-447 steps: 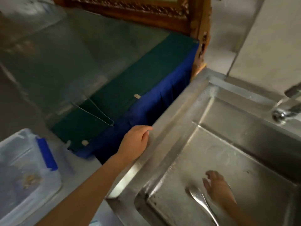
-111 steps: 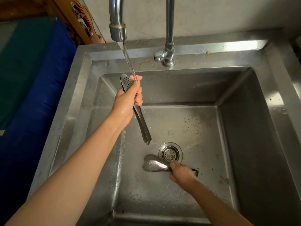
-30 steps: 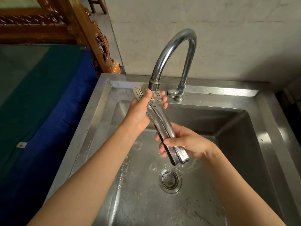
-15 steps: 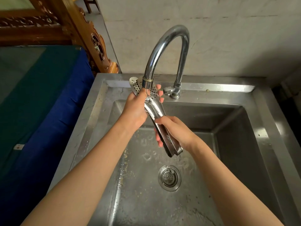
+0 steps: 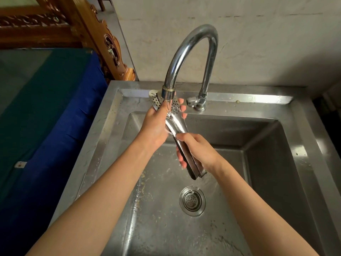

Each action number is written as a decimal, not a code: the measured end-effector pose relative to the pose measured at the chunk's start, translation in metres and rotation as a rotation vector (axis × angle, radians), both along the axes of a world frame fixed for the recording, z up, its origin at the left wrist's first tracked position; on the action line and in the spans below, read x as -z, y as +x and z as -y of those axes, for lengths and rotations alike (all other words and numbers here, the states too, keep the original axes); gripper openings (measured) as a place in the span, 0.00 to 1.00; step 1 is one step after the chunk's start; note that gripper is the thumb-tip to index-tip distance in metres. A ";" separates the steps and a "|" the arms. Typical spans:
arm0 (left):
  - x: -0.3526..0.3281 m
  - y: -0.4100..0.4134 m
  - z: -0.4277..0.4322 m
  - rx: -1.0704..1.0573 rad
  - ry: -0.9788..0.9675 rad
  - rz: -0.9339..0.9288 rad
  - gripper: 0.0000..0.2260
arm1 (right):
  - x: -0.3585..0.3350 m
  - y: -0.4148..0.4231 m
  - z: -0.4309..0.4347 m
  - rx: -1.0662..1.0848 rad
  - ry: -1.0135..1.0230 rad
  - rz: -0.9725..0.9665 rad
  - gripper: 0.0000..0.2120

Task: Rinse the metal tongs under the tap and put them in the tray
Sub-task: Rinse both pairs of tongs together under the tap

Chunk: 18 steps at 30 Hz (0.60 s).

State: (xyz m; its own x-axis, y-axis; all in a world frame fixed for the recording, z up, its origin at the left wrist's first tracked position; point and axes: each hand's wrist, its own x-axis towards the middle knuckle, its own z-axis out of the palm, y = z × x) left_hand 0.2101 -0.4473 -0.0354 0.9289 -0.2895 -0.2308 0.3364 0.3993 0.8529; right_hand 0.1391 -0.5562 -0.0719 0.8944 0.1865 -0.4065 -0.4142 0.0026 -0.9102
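Note:
The metal tongs (image 5: 178,126) are tilted, with their perforated heads up under the spout of the chrome tap (image 5: 186,52) and their hinge end low over the sink. Water runs from the spout onto the heads. My left hand (image 5: 156,124) grips the tongs just below the heads. My right hand (image 5: 198,150) wraps the lower arms near the hinge end. No tray is in view.
The steel sink (image 5: 267,137) has a round drain strainer (image 5: 192,201) and a wet, speckled floor. The tap handle (image 5: 192,100) stands on the back ledge. A blue and green cloth-covered surface (image 5: 46,111) lies to the left, with carved wooden furniture (image 5: 103,39) behind it.
My right hand has slid a little up the tongs' arms towards the heads. The left hand keeps the heads under the running water. The view has shifted slightly.

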 end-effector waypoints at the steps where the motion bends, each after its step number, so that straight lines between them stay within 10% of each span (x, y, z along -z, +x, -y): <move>1: 0.001 0.001 0.000 -0.004 0.005 0.003 0.10 | 0.000 0.001 0.000 -0.004 -0.004 -0.001 0.15; 9: 0.009 0.005 0.000 -0.080 0.043 -0.049 0.08 | 0.006 0.000 0.004 0.005 0.118 -0.032 0.10; 15: 0.014 0.012 0.001 -0.190 0.027 -0.119 0.07 | 0.033 -0.015 -0.004 -0.064 -0.802 0.376 0.21; 18: 0.015 0.014 0.005 -0.227 0.022 -0.124 0.10 | 0.041 -0.015 -0.007 0.103 -0.873 0.371 0.12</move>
State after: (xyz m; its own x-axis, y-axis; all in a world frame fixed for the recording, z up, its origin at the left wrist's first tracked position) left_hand 0.2241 -0.4520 -0.0505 0.9336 -0.0703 -0.3513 0.3430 0.4585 0.8198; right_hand 0.1237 -0.5496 -0.1131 0.9894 -0.1355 -0.0524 -0.1346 -0.7193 -0.6816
